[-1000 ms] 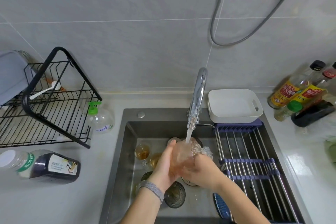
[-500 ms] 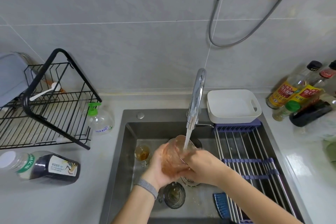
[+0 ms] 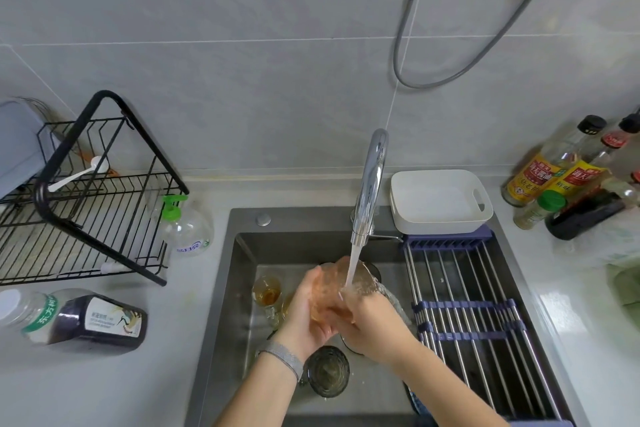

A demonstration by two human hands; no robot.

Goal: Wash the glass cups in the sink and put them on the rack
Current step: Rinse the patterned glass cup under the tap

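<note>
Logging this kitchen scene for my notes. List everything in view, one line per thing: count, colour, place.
glass cup: 1, clear, held under the tap stream
cups in sink: at least 2, clear or dark, on the basin floor
faucet: 1, chrome, running
sink: 1, grey steel
dish rack: 1, black, left counter
roll-up rack: 1, steel and purple, over the sink's right side
white tub: 1, behind it
soap bottle: 1, clear, green pump
lying bottle: 1, dark, left counter
sauce bottles: several, right counter
left hand: grips the cup
right hand: on the cup
</note>
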